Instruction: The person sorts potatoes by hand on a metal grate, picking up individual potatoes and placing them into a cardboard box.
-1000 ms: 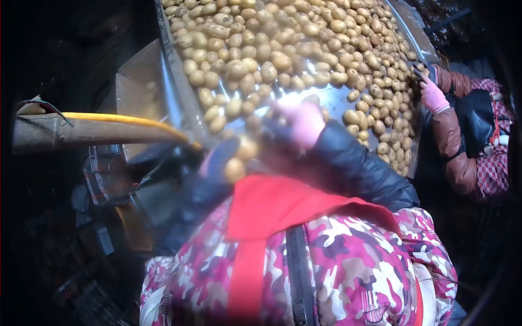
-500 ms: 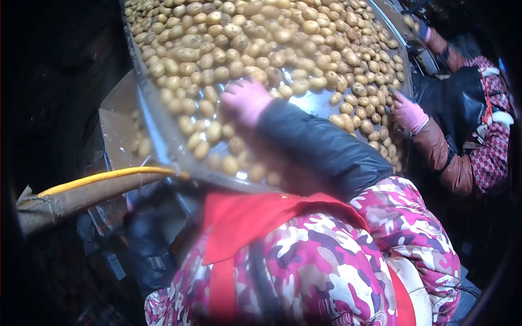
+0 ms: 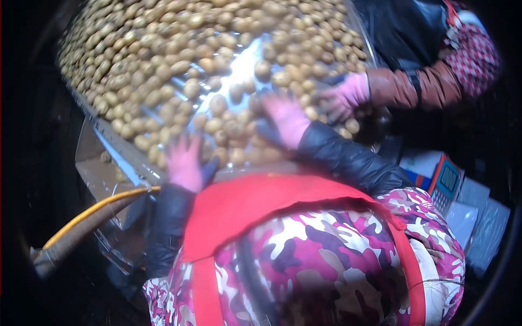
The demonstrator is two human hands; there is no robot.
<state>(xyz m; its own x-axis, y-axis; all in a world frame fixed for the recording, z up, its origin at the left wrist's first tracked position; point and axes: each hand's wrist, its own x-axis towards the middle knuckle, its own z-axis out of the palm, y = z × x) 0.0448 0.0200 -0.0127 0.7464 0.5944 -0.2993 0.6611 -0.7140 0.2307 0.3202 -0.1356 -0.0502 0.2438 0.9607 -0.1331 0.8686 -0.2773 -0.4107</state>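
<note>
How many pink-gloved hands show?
3: the wearer's left hand, left of centre; right hand, near centre; a co-worker's hand, right of it; their other may be hidden.

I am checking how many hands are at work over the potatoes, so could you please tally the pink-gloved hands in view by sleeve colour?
Black sleeves: 2 (left hand and right hand)
Brown sleeve: 1 (co-worker's hand)
Total: 3
</note>
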